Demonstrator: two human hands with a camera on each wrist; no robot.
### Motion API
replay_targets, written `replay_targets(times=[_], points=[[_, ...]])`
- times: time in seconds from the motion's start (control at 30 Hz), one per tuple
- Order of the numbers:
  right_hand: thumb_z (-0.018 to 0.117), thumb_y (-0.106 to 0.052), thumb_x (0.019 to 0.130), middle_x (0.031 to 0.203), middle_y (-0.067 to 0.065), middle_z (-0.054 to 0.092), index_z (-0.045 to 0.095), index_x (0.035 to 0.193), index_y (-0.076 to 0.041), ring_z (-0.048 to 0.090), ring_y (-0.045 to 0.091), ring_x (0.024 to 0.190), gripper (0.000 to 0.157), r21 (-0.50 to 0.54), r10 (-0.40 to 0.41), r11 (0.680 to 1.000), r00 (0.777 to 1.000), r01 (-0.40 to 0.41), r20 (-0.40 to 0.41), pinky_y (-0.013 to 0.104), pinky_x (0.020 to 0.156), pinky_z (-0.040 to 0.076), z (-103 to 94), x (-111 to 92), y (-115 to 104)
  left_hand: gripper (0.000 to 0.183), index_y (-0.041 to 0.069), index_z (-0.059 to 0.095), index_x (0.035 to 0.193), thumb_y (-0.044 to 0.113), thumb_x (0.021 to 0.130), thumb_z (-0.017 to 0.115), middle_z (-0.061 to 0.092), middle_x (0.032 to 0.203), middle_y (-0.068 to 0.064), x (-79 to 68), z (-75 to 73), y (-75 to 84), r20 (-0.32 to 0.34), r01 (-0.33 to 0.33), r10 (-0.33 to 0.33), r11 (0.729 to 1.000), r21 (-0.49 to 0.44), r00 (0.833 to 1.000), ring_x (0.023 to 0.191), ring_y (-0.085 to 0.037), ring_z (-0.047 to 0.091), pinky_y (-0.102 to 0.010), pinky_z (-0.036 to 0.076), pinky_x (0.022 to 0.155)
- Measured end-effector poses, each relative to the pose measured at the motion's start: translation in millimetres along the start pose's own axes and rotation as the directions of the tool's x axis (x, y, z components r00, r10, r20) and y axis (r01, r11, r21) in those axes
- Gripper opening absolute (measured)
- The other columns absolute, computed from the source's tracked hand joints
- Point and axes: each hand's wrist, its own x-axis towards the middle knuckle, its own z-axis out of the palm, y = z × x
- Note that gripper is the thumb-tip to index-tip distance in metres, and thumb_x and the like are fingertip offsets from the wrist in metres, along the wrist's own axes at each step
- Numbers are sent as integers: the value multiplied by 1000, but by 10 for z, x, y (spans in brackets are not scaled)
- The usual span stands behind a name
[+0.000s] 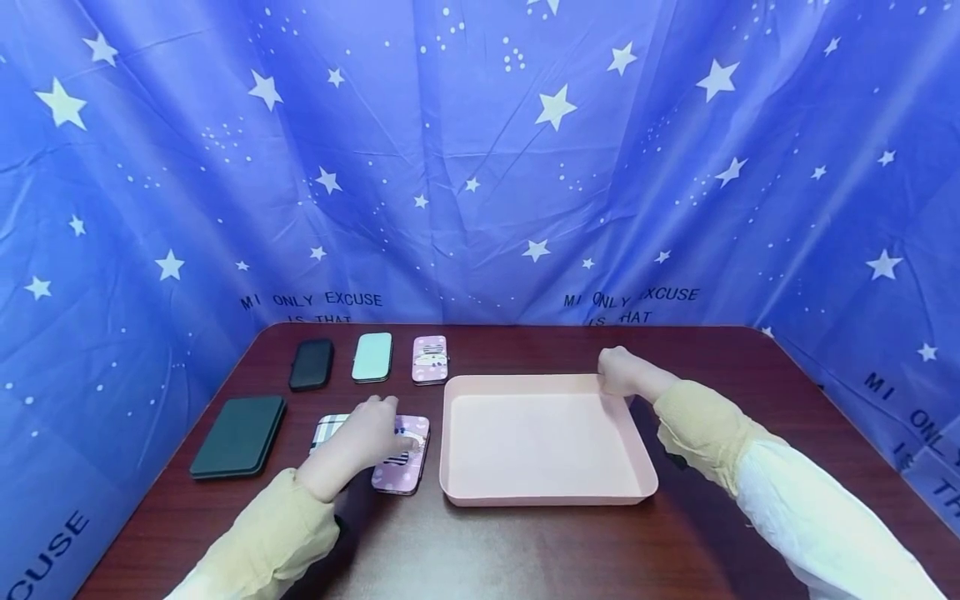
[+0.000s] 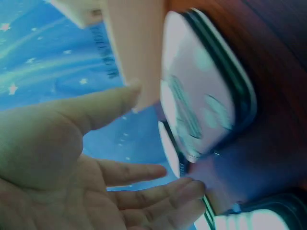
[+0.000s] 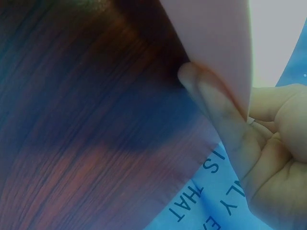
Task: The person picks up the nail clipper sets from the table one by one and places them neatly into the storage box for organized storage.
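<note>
The nearer pink spotted case (image 1: pixel 397 479) lies partly under the left hand (image 1: pixel 367 429), its long axis running front to back, just beside the pink tray (image 1: pixel 540 442). That hand is spread, grasping nothing; the right hand (image 1: pixel 626 372) pinches the tray's far-right corner. A star-printed curtain (image 1: pixel 450 233) backs the wood-grain bench (image 1: pixel 525 550).

A creased blue curtain (image 1: pixel 480 225) hangs behind the reddish-brown table (image 1: pixel 480 550), scattered with white stars (image 1: pixel 556 107), black lettering (image 1: pixel 632 295) running low across it. Toward the table's far edge, a black case (image 1: pixel 311 364), a mint case (image 1: pixel 372 357) and a pink patterned case (image 1: pixel 431 360) lie apart; a bigger dark green case (image 1: pixel 238 437) sits nearer.
</note>
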Motion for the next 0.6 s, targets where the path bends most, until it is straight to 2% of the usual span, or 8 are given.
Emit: replay_targets(times=[0.13, 0.23, 0.33, 0.43, 0.6], points=[[55, 1, 77, 52, -3, 39, 34, 50, -16, 41, 14, 52, 38, -3, -11, 1000, 1000, 10, -12, 31, 54, 45, 24, 16, -7, 53, -5, 61, 86, 44, 74, 77, 61, 79, -15, 66, 76, -15, 49, 58, -59, 998, 26, 997, 78, -27, 62, -41, 53, 73], [55, 0, 78, 51, 0, 44, 38, 49, -14, 45, 16, 52, 36, -12, -8, 1000, 1000, 8, -14, 34, 55, 48, 22, 31, -22, 50, 1, 59, 74, 49, 74, 75, 57, 68, -7, 101, 106, 2, 79, 99, -98, 995, 3, 992, 64, -18, 56, -33, 50, 61], [55, -1, 78, 53, 3, 50, 44, 49, -11, 51, 19, 53, 32, -20, -3, 1000, 1000, 2, -16, 37, 57, 51, 7, 44, -44, 52, 2, 59, 75, 52, 73, 75, 55, 67, -5, 123, 118, 21, 110, 136, -135, 991, -5, 985, 61, -16, 53, -30, 46, 57], [55, -2, 78, 54, 6, 53, 47, 50, -9, 55, 22, 55, 30, -26, 2, 1000, 1000, -3, -15, 39, 59, 52, -9, 44, -59, 55, 1, 61, 80, 53, 72, 75, 57, 72, -6, 140, 115, 30, 133, 163, -162, 987, -1, 978, 64, -16, 54, -30, 48, 59], [58, -1, 74, 53, 4, 50, 42, 48, -12, 51, 20, 54, 32, -25, -7, 1000, 1000, 6, -21, 37, 58, 51, -24, 25, -53, 62, -2, 62, 91, 53, 70, 77, 60, 81, -10, 173, 111, 15, 140, 171, -169, 985, -7, 976, 70, -18, 56, -32, 51, 65]])
